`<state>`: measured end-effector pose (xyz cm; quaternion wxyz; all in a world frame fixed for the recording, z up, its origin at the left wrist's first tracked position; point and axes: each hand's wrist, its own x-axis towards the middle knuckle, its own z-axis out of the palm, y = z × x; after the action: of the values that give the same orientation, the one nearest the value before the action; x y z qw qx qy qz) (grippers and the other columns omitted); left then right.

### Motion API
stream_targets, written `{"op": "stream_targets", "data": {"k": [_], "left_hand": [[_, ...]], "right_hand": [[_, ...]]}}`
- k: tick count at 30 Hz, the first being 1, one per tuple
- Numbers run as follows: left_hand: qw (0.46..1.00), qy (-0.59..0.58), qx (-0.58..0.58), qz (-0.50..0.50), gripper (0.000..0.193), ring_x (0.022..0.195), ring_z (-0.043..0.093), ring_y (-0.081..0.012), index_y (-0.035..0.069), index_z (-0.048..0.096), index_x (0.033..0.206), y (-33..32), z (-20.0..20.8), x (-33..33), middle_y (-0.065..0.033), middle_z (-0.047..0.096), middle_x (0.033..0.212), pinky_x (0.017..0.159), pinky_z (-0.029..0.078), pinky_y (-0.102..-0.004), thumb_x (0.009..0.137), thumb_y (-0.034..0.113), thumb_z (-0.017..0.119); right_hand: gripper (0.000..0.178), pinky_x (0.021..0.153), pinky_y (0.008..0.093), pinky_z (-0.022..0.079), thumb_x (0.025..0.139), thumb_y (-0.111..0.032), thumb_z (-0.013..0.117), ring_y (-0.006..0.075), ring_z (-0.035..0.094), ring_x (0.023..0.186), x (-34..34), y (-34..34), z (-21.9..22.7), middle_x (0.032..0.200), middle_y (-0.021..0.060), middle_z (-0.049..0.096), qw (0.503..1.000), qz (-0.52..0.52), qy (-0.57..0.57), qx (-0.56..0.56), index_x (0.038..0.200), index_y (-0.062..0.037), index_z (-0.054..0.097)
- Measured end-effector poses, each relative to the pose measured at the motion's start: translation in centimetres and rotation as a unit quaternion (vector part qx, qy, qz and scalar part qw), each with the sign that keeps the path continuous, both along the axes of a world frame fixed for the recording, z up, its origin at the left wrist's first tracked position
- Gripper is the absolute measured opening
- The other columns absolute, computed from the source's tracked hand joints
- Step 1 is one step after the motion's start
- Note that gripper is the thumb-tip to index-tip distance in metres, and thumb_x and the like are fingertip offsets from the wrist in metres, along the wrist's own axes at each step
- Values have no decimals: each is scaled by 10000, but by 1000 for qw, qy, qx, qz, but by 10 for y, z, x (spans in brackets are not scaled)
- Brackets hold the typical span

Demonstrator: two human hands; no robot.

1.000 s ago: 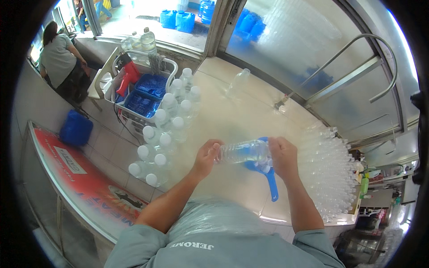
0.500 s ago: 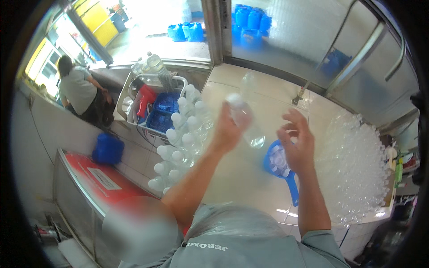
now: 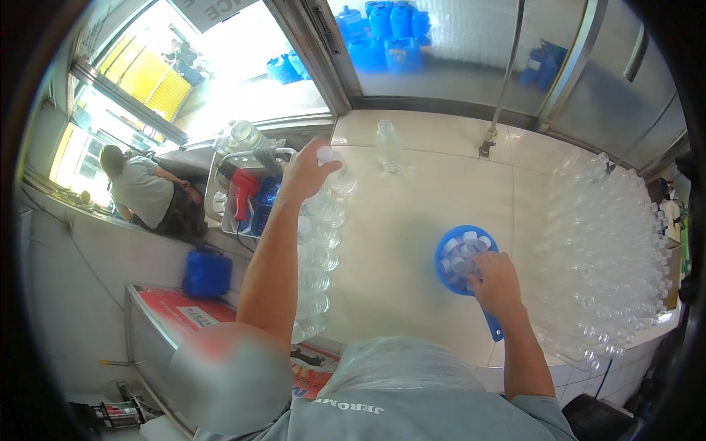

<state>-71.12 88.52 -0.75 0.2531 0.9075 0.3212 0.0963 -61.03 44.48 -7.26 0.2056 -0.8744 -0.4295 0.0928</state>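
Note:
At the far end of the rows of capped bottles, my left hand [image 3: 307, 175] is closed around the top of a clear plastic bottle [image 3: 343, 181] with a white cap [image 3: 325, 154]. Its base rests on the counter beside the other filled bottles [image 3: 318, 257]. My right hand [image 3: 498, 283] reaches into a blue dipper [image 3: 441, 275] full of loose white bottle caps [image 3: 462, 253]. Its fingers are curled in at the caps, and the fingertips are partly hidden. A clear, uncapped bottle [image 3: 388, 147] stands alone near the back of the counter.
A large heap of clear bottles [image 3: 599, 257] covers the counter's right side. Left of the rows, a basket [image 3: 213, 198] holds a red heat gun [image 3: 240, 192] and blue packs. A metal rod [image 3: 504, 88] meets the counter at the back. Another person [image 3: 151, 191] sits at far left.
My left hand has carried the capped bottle leftward to the rows' far end. My right hand has lowered into the dipper of caps. The view has shifted.

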Motion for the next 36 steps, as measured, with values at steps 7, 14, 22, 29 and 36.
{"op": "stream_targets", "data": {"k": [7,14,22,29,36], "left_hand": [[982,180,56,11,449,1379,522,-370,151,649,1208,17,-13,-11,-121,672,1313,1143,137,-829,852,381,800],[990,2,142,-24,731,1322,558,-421,83,560,1470,-3,-12,32,-244,600,1414,1137,437,-480,864,416,799],[986,-156,-53,-3,618,1084,637,-371,67,565,1381,-42,-69,121,-225,646,1187,958,507,-479,890,361,800],[967,-247,-22,49,435,1117,637,-391,62,588,1266,-90,-99,61,-182,656,1205,924,518,-476,905,218,774],[963,-252,-87,-32,403,956,656,-375,50,634,1204,-174,-85,-63,-171,650,1097,836,527,-486,858,179,796]], "right_hand": [[330,930,466,506,818,-49,732,354,601,1069,4,0,6,1110,115,687,1000,3,19,13,1145,-89,716],[300,924,477,506,817,-1,675,358,608,1063,8,-3,5,1073,133,667,998,49,13,-43,1108,-61,718],[272,870,481,535,843,-25,675,386,630,1001,6,-2,13,1072,153,634,998,-58,38,-9,1109,-49,724],[271,862,461,537,851,-84,708,371,635,989,6,-5,4,1050,173,642,999,-4,-29,-23,1118,-47,725],[346,799,434,550,844,-23,664,356,647,1004,-15,13,18,1153,178,658,988,-55,90,110,1186,-54,710]]}}
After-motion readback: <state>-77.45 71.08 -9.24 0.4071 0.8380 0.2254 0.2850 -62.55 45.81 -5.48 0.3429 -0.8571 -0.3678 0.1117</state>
